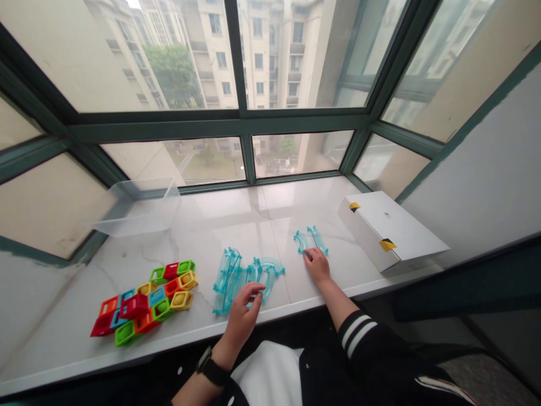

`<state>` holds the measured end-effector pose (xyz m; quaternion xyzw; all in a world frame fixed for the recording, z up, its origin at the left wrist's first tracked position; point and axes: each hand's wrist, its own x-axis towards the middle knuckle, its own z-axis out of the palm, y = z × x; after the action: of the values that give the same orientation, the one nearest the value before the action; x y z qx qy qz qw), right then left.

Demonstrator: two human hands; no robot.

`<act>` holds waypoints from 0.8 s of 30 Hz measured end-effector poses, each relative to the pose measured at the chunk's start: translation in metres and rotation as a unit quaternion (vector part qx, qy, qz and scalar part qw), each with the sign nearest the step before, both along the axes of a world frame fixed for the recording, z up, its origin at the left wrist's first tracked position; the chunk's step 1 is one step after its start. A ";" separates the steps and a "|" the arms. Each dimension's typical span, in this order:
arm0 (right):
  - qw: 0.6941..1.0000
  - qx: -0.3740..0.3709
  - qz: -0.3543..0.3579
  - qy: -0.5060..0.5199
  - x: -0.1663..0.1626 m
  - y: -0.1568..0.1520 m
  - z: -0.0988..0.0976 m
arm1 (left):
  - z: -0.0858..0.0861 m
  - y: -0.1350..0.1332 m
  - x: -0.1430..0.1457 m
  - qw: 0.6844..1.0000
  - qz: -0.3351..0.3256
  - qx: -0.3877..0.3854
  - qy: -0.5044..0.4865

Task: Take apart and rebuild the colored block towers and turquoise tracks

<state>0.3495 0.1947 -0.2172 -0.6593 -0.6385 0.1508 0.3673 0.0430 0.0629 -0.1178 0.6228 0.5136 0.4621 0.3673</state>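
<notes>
Translucent blue toy track pieces [230, 279] lie in a loose pile on the white sill, some straight and some curved. My left hand [246, 309] is over the near right side of this pile, thumb and fingers a little apart, with nothing visible between them. To the right, my right hand [316, 265] has its fingertips closed on the near end of a curved blue track piece [300, 239] lying on the sill. Just beside that piece is a straight blue track piece [316, 239], its near end close to my fingers.
Several colourful hollow plastic blocks [147, 304] are grouped at the left. A clear plastic bin [135, 223] stands behind them by the window. At the right is a white box [389, 225] with yellow-black tabs. The sill's front edge [291, 309] runs close to my body.
</notes>
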 end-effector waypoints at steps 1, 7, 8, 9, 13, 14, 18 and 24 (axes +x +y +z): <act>1.000 0.001 0.002 0.001 0.000 0.000 0.000 | -0.001 0.000 0.000 1.000 0.005 0.000 -0.002; 1.000 -0.001 0.010 -0.006 0.001 0.000 0.000 | -0.002 0.001 -0.001 1.000 0.013 0.001 -0.008; 1.000 -0.002 0.011 -0.008 0.001 0.000 0.000 | -0.002 0.001 0.000 1.000 0.013 0.003 -0.008; 1.000 -0.003 0.012 -0.009 0.001 0.001 0.001 | -0.002 0.001 0.000 1.000 0.014 0.004 -0.009; 1.000 -0.001 0.013 -0.016 0.000 0.001 0.003 | -0.002 0.000 0.003 1.000 0.014 0.003 -0.012; 1.000 0.000 0.013 -0.016 0.000 0.001 0.003 | -0.001 -0.001 0.003 1.000 0.013 0.004 -0.012; 1.000 0.003 0.011 -0.020 -0.001 0.000 0.002 | 0.001 -0.002 0.004 1.000 0.015 0.009 -0.013; 1.000 0.001 0.011 -0.025 0.000 0.002 0.000 | 0.002 -0.004 0.002 1.000 0.017 0.009 -0.012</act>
<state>0.3492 0.1966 -0.2173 -0.6554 -0.6550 0.1374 0.3502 0.0454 0.0593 -0.1155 0.6115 0.5154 0.4808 0.3595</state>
